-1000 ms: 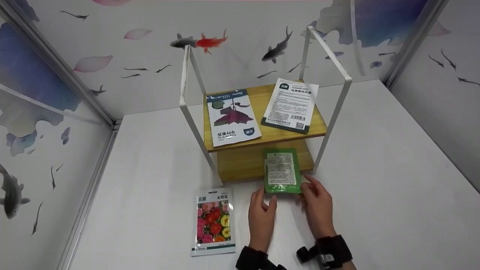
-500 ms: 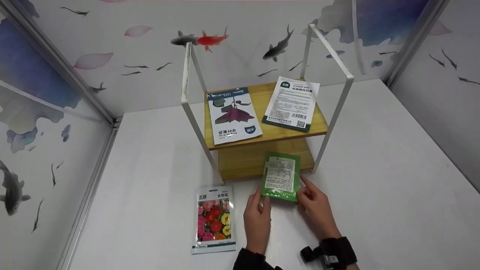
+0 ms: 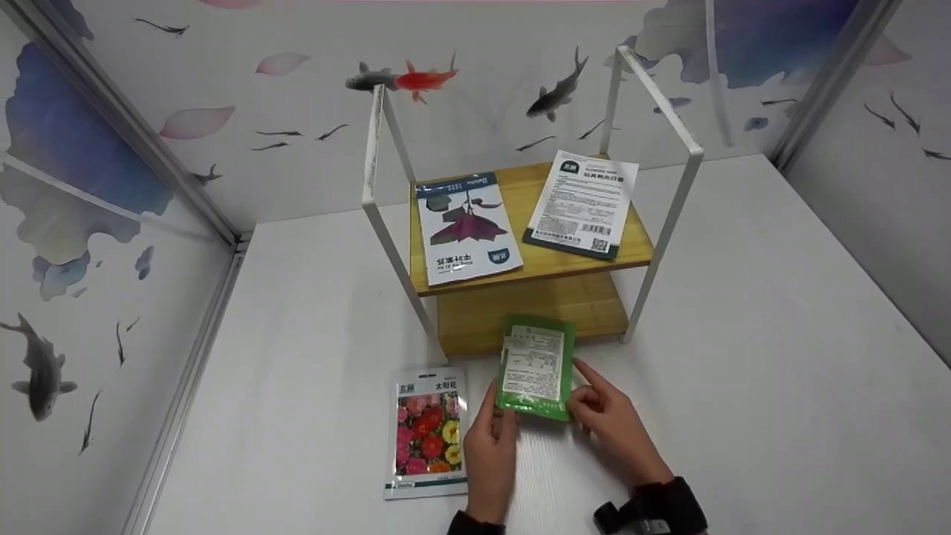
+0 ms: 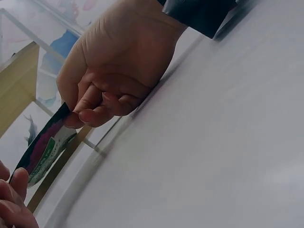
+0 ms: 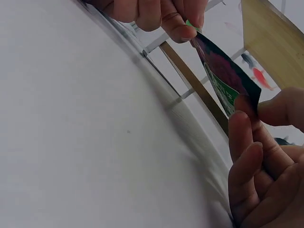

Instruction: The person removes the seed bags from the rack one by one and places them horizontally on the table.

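A green seed packet (image 3: 533, 364), its printed white back panel facing up, is held in front of the shelf's lower board. My left hand (image 3: 490, 461) pinches its lower left edge, and my right hand (image 3: 613, 421) pinches the lower right edge. Seen from below in the right wrist view, the packet (image 5: 221, 71) shows a dark front with purple and green printing. My right hand (image 5: 270, 175) has its thumb and fingers on one end there. To the left on the table lies a seed packet with colourful flowers (image 3: 429, 435), partly behind my left hand.
A two-tier wooden shelf (image 3: 520, 189) with white metal side frames stands at the back. Its upper board bears a white packet with a purple leaf (image 3: 469, 230) and a white text-backed packet (image 3: 583, 204). Printed walls enclose the white table (image 3: 758, 357).
Both hands have drawn the green packet away from the lower board, toward me and to the left. The left hand's grip now shows at its edge. The other packets stay put.
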Action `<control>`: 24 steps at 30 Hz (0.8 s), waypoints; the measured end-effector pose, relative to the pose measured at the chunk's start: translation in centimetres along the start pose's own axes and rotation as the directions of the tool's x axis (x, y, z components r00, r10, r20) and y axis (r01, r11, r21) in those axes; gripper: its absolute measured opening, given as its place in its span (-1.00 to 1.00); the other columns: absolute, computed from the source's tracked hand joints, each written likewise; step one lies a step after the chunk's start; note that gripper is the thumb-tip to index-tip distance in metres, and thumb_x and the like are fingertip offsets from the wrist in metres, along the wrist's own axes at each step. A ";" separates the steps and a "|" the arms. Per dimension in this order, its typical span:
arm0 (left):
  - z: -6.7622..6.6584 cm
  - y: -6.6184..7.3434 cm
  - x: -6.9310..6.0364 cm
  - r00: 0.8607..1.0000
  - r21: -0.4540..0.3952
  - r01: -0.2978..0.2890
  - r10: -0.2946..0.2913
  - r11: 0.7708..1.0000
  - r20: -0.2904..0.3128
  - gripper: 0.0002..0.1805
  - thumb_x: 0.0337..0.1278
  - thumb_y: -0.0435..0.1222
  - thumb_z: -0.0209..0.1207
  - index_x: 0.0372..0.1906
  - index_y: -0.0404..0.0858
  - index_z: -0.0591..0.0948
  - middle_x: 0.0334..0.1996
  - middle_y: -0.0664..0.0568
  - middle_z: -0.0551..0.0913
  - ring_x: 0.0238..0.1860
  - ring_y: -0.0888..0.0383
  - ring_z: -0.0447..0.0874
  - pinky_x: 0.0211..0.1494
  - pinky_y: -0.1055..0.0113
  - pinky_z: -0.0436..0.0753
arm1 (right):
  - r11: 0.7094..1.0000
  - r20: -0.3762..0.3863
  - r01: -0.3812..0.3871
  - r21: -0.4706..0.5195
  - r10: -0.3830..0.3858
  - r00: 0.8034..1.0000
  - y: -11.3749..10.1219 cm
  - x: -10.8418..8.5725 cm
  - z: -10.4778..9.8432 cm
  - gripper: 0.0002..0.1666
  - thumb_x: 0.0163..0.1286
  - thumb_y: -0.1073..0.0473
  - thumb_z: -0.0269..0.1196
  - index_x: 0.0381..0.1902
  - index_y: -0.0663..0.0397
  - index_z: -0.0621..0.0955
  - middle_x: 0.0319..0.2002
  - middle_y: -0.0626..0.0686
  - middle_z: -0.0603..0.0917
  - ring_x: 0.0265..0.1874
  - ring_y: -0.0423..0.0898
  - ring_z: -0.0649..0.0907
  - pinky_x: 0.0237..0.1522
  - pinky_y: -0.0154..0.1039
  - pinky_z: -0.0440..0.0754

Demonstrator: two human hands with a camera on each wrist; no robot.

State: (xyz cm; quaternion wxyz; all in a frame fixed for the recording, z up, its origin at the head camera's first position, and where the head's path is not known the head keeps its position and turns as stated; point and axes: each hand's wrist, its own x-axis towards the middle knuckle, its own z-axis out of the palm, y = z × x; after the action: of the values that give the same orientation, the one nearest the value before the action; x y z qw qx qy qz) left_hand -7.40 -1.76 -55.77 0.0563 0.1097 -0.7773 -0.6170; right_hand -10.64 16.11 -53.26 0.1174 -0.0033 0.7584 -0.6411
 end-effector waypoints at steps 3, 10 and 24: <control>-0.4 0.0 -0.3 1.000 0.011 0.025 -0.025 1.000 0.011 -0.50 0.22 -0.13 0.01 0.27 -0.01 0.28 -0.01 0.24 0.51 -0.34 0.26 0.49 -0.38 0.45 0.50 | 1.000 0.029 0.007 -0.030 -0.006 1.000 -0.7 -0.4 0.1 -0.22 0.21 0.31 0.17 0.34 0.13 0.12 -0.35 0.06 0.62 -0.51 -0.08 0.52 -0.52 -0.24 0.50; -1.6 -0.3 -0.8 0.998 0.054 -0.061 0.061 0.997 -0.015 -0.55 0.23 -0.12 0.01 0.22 -0.04 0.36 -0.08 0.25 0.56 -0.33 0.30 0.55 -0.35 0.42 0.55 | 0.999 0.135 0.033 -0.042 -0.026 0.990 -0.9 -0.3 -0.2 -0.21 0.22 0.22 0.19 0.35 0.09 0.12 -0.35 0.06 0.63 -0.46 0.00 0.54 -0.47 -0.23 0.51; -4.7 -1.3 -2.3 0.831 0.526 -0.402 0.539 0.750 -0.134 -0.69 -0.06 -0.35 0.22 -0.11 -0.10 0.63 -0.44 0.25 0.59 -0.55 0.38 0.28 -0.57 0.55 0.33 | 1.000 0.279 0.021 -0.019 -0.015 0.960 2.5 -0.3 0.9 -0.17 0.23 0.15 0.17 0.37 0.00 0.04 -0.48 0.05 0.58 -0.50 -0.09 0.52 -0.46 -0.26 0.50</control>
State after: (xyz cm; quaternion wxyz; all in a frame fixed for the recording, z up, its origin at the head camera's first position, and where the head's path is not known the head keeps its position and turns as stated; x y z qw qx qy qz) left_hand -3.97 -5.97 -55.83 0.2910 0.0040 -0.8904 -0.3499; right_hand -9.83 15.71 -55.74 0.2173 -0.1017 0.7412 -0.6270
